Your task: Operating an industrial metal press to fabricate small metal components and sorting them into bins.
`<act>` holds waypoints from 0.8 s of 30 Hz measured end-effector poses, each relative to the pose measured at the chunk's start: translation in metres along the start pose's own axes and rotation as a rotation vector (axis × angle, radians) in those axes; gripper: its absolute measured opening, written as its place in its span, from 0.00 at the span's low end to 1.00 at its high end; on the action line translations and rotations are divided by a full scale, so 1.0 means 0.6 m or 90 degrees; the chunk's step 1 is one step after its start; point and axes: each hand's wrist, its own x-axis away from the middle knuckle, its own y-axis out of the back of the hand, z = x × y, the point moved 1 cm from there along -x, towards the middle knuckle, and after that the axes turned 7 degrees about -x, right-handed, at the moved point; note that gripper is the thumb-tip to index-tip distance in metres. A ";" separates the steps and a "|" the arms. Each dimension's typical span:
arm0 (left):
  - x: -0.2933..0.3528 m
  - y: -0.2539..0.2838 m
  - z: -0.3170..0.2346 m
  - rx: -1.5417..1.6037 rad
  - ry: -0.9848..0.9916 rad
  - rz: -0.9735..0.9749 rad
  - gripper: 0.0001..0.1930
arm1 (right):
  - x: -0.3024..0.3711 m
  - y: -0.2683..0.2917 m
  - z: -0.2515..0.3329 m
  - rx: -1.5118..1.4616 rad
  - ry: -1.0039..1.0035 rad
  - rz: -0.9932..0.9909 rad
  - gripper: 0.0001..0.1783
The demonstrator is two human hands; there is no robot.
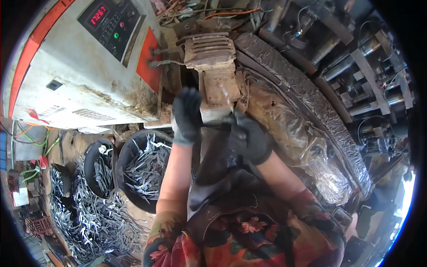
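Note:
My left hand (187,116), in a dark work glove, is raised beside the clay-coated block (218,84). Its fingers point up and away, stretched out, and look slightly blurred. To its right, my right hand (250,139) wears the same kind of glove, with its fingers bent and pressed together. A thin pale strip (225,94) stands just beyond those fingertips, in front of the block. Something dark and narrow spans the gap between the two hands; its kind cannot be made out. Ridges run across the far top of the block.
A white machine cabinet (89,84) with a lit red display stands at the left. Below it, a black tub (123,178) and a smaller black bucket (89,167) hold metal strips; more lie heaped around them. Crumpled plastic sheeting (284,120) lies right, before metal machinery (378,100).

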 end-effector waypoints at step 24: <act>-0.148 0.011 0.085 0.430 -0.030 0.003 0.09 | -0.158 -0.036 -0.056 0.285 0.476 -0.075 0.12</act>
